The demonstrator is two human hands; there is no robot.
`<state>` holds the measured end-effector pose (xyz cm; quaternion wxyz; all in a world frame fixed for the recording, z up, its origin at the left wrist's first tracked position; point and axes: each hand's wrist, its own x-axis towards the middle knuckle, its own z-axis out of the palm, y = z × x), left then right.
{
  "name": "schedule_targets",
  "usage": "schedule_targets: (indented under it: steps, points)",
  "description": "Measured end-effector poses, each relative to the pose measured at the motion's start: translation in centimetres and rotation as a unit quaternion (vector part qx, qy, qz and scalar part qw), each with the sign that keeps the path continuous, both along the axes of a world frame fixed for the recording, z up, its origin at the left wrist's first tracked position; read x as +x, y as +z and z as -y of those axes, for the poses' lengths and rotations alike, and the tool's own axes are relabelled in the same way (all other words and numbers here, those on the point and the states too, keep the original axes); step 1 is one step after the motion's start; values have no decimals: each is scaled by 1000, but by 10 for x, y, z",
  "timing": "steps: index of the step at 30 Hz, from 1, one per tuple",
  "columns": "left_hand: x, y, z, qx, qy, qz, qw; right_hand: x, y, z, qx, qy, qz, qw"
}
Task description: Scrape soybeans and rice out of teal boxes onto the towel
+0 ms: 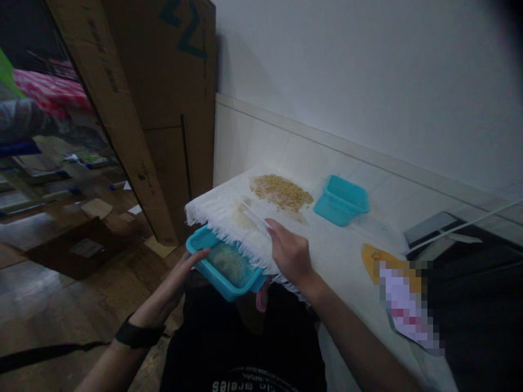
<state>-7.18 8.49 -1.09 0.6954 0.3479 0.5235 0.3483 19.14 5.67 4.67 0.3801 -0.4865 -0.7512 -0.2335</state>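
Observation:
My left hand (182, 275) grips the near side of a teal plastic tub (212, 269) and holds it just under the fringed edge of a white cloth (327, 245) on the table. Pale grain lies inside the tub. My right hand (289, 251) rests on the cloth near that edge, fingers closed on a thin clear strip (255, 216) that lies across the cloth. A pile of yellowish grain (281, 191) sits farther back on the cloth. A second teal tub (341, 200) stands to the right of the pile.
Tall cardboard boxes (163, 98) lean against the wall at left. A yellow card (373, 258) and a dark flat device (433, 227) lie on the table's right. The floor at left is littered with cardboard and papers.

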Motion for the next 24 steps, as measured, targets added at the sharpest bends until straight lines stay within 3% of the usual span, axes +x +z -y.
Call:
schedule_targets:
  steps: [4,9,14,19,24]
  points:
    - [1,-1,-3,-26,10,-6,1000,12,6,-40,-40,-78,-32,996]
    - [2,0,-1,-20,19,0,1000,9,-5,-69,-108,-67,8,992]
    - [1,1,-2,-19,21,-7,1000,-2,-14,-56,-116,-29,25,993]
    - [0,-1,-4,-25,13,-9,1000,-7,-12,-31,-97,6,14,995]
    - [-1,-1,-3,-26,17,11,999,-6,2,-50,-77,-17,-44,996]
